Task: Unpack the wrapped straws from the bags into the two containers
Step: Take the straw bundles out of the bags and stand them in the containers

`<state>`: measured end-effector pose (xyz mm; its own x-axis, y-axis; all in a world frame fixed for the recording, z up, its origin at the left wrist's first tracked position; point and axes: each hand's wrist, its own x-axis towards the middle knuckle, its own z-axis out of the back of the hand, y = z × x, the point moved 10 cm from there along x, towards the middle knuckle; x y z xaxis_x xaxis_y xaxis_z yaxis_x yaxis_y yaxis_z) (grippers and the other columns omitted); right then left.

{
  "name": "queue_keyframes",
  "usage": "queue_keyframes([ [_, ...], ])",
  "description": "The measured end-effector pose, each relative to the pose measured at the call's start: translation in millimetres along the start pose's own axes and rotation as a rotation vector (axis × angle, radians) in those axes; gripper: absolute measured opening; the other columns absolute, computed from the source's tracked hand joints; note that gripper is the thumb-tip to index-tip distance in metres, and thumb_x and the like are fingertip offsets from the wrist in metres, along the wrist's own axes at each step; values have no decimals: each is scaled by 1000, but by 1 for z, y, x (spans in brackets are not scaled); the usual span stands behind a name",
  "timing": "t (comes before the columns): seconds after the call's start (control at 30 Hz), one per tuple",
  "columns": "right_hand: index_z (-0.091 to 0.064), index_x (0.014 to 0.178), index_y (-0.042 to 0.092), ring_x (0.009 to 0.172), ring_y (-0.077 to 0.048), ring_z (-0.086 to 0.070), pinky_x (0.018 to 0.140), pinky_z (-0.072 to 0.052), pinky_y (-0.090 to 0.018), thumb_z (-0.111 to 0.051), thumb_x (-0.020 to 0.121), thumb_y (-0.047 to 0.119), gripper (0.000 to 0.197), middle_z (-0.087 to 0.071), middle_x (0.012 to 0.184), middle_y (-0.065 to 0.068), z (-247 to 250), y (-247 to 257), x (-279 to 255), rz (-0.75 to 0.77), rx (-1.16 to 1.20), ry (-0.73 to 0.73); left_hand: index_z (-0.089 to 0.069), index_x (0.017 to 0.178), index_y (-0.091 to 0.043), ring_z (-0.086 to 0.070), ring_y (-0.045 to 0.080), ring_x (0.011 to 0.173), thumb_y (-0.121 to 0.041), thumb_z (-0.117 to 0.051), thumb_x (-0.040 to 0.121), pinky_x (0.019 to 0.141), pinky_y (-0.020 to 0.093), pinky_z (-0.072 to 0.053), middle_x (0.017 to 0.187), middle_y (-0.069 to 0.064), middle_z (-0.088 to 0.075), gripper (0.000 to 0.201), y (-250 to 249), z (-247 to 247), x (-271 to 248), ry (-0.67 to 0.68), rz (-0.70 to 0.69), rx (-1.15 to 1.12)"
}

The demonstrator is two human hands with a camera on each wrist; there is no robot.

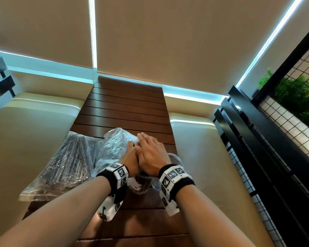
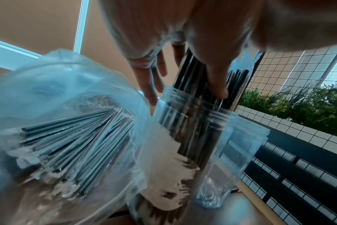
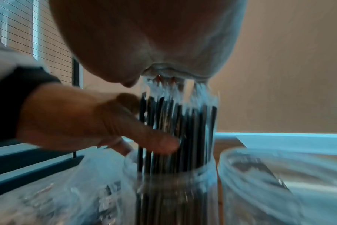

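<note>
Over the near jar (image 2: 192, 121) on the wooden table (image 1: 125, 107), pressing the flat, open right hand (image 1: 151, 154) onto the straws (image 3: 177, 130) to seat them, holding nothing. Steadying that bundle with the left hand (image 1: 130, 157), thumb (image 3: 144, 137) against it, fingers loose. Leaving the rest bagged (image 1: 61, 163) beside it, second jar (image 3: 260, 175) waiting empty.

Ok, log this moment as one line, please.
stage: seating straws upright in container | left hand: steadying bundle | right hand: flat on straw tops | second container: empty | bag: straws remain
</note>
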<state>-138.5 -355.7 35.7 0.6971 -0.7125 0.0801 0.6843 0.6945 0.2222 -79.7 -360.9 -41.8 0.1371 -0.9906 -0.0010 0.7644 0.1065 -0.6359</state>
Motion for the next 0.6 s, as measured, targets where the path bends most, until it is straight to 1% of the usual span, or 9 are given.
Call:
queue_keyframes([
  [0.07,-26,150,12,143,-24,-24,117,-19,-43,-25,103,37,53,-28,156,-8,-18,-10,-3,-45,7,59,-35,138,-20,-45,16,100,-32,-59,80,94,34,-49,124,3,-38,64,4,-3,0,47,-10,62],
  [0.1,-27,150,12,142,-25,-24,117,-17,-42,-25,103,36,52,-30,155,-8,-21,-12,-4,-50,2,58,-36,136,-18,-48,18,102,-30,-63,77,94,34,-48,121,3,-40,66,6,-1,-2,54,8,30],
  [0.23,-26,150,13,145,-22,-19,117,-12,-40,-20,101,39,55,-29,155,-6,-19,-9,-2,-31,-125,31,-54,99,-17,-62,22,86,-28,-76,64,73,32,-52,94,2,-61,43,18,9,-7,58,67,8],
  [0.3,-23,152,14,148,-21,-12,118,-8,-42,-14,98,42,61,-23,159,-5,-14,-10,0,-78,-158,-22,-59,95,-13,-64,25,84,-24,-73,68,74,35,-53,90,5,-66,32,15,11,-8,63,53,29],
  [0.37,-24,152,14,148,-21,-11,119,-5,-44,-18,100,39,57,-23,159,-4,-15,-14,2,-114,-147,-42,-62,99,-12,-64,26,87,-25,-73,68,77,35,-53,93,6,-68,36,12,12,-10,85,30,66],
  [0.43,-30,148,14,147,-22,-15,119,-7,-46,-22,102,36,52,-31,155,-4,-24,-16,1,-123,-122,14,-59,107,-13,-63,23,91,-31,-79,66,80,33,-52,101,5,-67,49,11,10,-14,141,21,110],
  [0.5,-34,145,14,145,-22,-19,118,-11,-45,-23,102,35,49,-35,151,-3,-24,-19,-1,-129,-95,23,-53,121,-18,-59,20,100,-43,-87,56,85,31,-50,114,2,-61,77,14,11,-18,232,19,134],
  [0.57,-35,145,16,145,-22,-20,118,-11,-45,-24,102,37,48,-34,152,-4,-19,-17,-2,-122,-69,-11,-39,137,-24,-51,21,113,-54,-87,50,94,37,-48,127,0,-48,103,21,18,-24,285,1,301],
  [0.6,-37,144,18,143,-22,-23,117,-13,-45,-27,101,38,48,-36,150,-4,-15,-14,-2,-119,-59,-43,-33,141,-27,-48,22,118,-57,-86,50,97,40,-47,130,0,-43,109,26,24,-28,288,-18,445],
])
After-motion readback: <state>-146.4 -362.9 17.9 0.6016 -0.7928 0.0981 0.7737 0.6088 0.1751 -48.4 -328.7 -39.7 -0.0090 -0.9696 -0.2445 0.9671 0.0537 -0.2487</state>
